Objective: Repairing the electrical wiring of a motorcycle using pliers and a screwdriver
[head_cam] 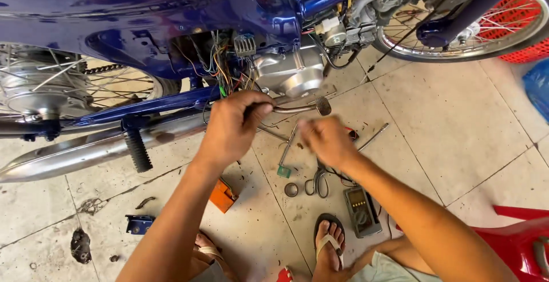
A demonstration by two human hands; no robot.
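While your left hand [231,126] grips the kick lever [297,108] under the blue motorcycle [171,7], your blurred right hand [327,142] seems loosely curled, empty; next needs steadying.

I am seeing glossy blue paint shining on the motorbike frame [171,7] at twelve o'clock, and polished chrome gleaming on the exhaust pipe [74,156] at nine. The engine cover [289,73] is showing smooth bare metal. The floor tiles [457,122] at three are looking matt and grimy; the footpeg [137,150] is wearing ribbed black rubber.
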